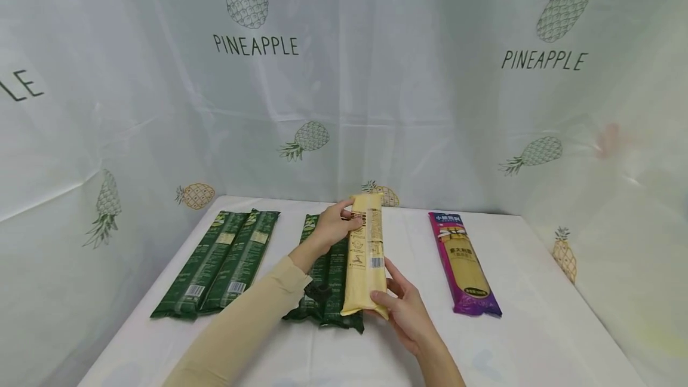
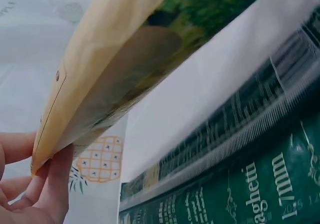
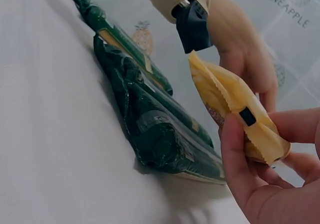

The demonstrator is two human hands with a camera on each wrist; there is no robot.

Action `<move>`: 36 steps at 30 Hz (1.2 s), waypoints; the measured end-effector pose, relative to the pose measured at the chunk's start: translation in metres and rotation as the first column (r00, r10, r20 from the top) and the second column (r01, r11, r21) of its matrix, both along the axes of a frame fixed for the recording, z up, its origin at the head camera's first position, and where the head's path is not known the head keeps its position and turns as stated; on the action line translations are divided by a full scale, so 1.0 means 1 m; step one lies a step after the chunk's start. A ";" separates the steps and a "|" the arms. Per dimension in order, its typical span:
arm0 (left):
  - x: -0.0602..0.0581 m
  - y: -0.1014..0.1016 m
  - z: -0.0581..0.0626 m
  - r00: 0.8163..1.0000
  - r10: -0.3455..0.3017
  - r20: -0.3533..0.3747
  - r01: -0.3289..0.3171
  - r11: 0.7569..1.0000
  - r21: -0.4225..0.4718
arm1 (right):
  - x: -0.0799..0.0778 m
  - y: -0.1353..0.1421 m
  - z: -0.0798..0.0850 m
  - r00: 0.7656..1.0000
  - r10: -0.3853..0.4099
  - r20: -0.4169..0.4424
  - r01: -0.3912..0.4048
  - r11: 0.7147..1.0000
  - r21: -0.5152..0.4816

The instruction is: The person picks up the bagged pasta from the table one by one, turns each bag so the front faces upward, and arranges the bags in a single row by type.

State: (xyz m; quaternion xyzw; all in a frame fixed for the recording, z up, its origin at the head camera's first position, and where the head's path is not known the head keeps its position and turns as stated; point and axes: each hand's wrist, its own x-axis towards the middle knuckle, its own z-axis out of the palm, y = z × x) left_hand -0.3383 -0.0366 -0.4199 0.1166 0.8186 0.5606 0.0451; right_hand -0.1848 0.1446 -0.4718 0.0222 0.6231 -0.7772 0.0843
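A pineapple-print curtain is hanging behind a desk covered in white. On it, two green packets are lying side by side at the left, while another green pair is lying near the middle; the lengthwise pairing is perhaps keeping these long packs tidy and apart from other kinds. A purple packet is lying alone at the right, well apart from them. The yellow packet is hanging in the air over the middle pair's right side, its printed back facing up. The left hand is pinching its far end and the right hand is gripping its near end, thumb on top; holding both ends is probably keeping the long pack level and unbent. A small black device is sitting at the left wrist.
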 end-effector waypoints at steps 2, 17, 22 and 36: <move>0.000 0.001 0.000 1.000 0.000 -0.028 -0.002 0.998 -0.061 | 0.000 -0.001 0.001 1.000 -0.013 -0.012 0.013 1.000 0.013; 0.011 0.019 0.015 0.968 0.023 -0.252 -0.114 0.928 -0.354 | 0.000 -0.008 0.003 0.991 -0.081 -0.108 0.096 0.984 0.147; 0.015 0.025 0.020 0.969 0.016 -0.246 -0.106 0.927 -0.359 | 0.001 -0.011 0.006 0.987 -0.096 -0.130 0.125 0.965 0.232; 0.014 0.029 0.018 0.963 0.002 -0.269 -0.092 0.942 -0.322 | 0.002 -0.014 0.006 0.983 -0.051 -0.177 0.101 0.952 0.289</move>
